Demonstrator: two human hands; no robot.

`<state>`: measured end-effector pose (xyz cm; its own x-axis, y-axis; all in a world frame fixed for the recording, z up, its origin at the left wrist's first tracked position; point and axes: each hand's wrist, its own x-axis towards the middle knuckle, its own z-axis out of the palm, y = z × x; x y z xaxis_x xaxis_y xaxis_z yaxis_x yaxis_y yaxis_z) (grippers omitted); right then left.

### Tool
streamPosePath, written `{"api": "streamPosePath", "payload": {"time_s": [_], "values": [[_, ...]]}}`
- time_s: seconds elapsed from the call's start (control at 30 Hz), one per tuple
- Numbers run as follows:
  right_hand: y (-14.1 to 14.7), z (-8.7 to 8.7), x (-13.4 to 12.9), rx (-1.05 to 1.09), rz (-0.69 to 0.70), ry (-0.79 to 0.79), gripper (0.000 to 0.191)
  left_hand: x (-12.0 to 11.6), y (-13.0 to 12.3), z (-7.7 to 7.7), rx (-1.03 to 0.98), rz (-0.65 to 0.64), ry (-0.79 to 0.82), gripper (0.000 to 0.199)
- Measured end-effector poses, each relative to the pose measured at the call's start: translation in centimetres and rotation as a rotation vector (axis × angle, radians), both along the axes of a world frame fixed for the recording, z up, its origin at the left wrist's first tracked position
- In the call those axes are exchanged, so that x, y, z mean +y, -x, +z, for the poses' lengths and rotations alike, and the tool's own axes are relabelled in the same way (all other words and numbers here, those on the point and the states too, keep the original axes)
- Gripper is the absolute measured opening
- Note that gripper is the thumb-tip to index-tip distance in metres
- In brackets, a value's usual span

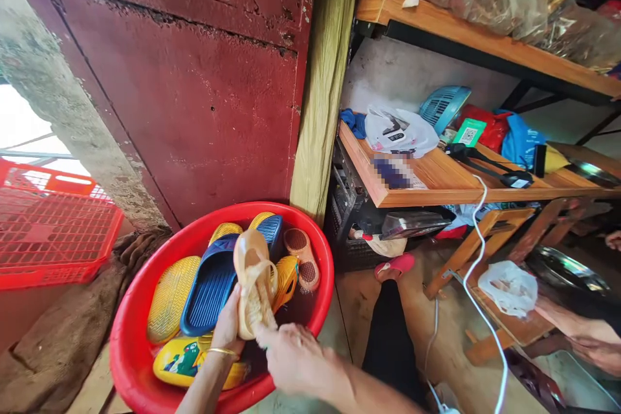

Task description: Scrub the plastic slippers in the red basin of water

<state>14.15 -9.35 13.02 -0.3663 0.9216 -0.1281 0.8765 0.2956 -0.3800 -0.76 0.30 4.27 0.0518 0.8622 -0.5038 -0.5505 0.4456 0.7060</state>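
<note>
My left hand (228, 326), with a thin gold-coloured bracelet at the wrist, is closed round the side of a beige sandal (251, 252). The sandal is tilted upright above a red basin (127, 330). My right hand (294, 356) is closed at the sandal's heel end, its fingertips near the inner sole; whatever it grips is hidden and slightly blurred. Dark water shows in the basin around several shoes. Among them are a blue slipper (206, 297), a yellow sole (173, 291), a yellow cartoon-print slipper (182, 359) and a brown sandal (301, 255).
A maroon door (194, 110) stands behind the basin. To the right are a wooden shelf (422, 174) holding bags, a stool (509, 323) and a white cable (475, 259). A red crate (53, 226) sits at left. Another person's arm (577, 330) reaches in from the right.
</note>
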Motion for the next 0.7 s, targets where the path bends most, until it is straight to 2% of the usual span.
{"api": "streamPosePath", "payload": {"time_s": [0.1,0.17,0.33,0.4,0.47,0.53,0.7], "values": [[-1.4,-0.5,-4.2,-0.032,0.012,-0.047,0.056,1.5,1.1,0.1,-0.172,0.086,0.040,0.035],[-3.2,0.2,-5.6,-0.006,0.006,-0.022,0.054,2.0,1.7,0.3,-0.242,0.124,0.050,0.033],[-8.0,4.3,-5.2,0.182,-0.080,0.181,0.054,1.5,2.3,1.1,-0.291,0.078,0.062,0.041],[-9.0,5.1,-4.8,0.312,-0.172,0.203,0.057,0.9,2.4,1.4,-0.296,0.010,0.083,0.042],[-9.4,4.7,-4.6,0.430,-0.276,0.212,0.058,0.3,2.3,1.4,-0.321,-0.096,0.110,0.042],[-9.4,3.5,-4.4,0.532,-0.369,0.231,0.058,-0.2,2.1,1.3,-0.345,-0.195,0.123,0.041],[-9.1,0.6,-2.7,0.767,-0.465,0.325,0.063,-0.8,0.7,-0.3,-0.317,-0.376,0.187,0.044]]}}
